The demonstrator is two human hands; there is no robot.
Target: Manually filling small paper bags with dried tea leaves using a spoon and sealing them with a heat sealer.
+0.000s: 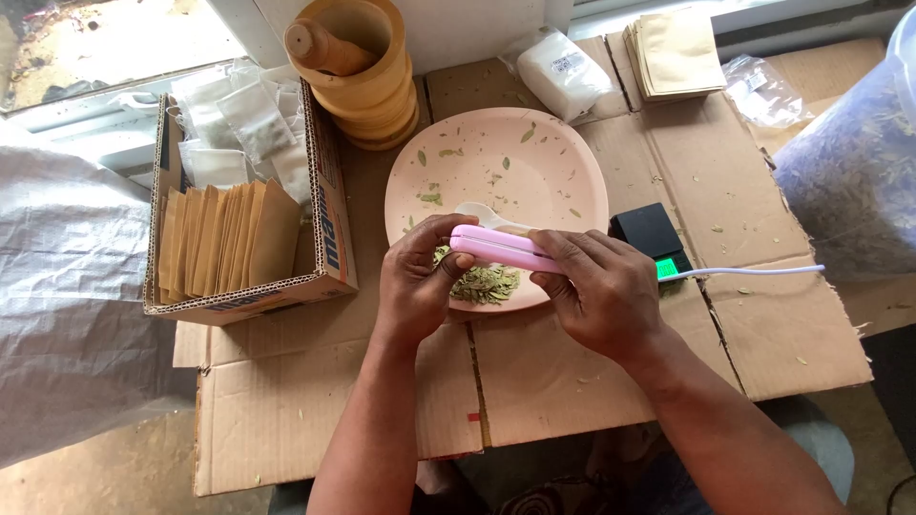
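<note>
At your 10 o'clock stands an open cardboard box [329, 229] of tan envelopes [224, 238]; at 3, a small green-lit screen [671, 268].

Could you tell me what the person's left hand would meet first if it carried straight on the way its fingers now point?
The left hand points up and right, already touching the pink sealer. Past that, it would probably meet the white spoon on the pink plate, though depth is unclear.

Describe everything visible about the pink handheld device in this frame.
The pink device is a slim, smooth bar that looks like plastic, held roughly level and slanting down to the right above the pink plate. The left hand pinches its left end; the right hand covers its right end. A white cord trails right.
</note>
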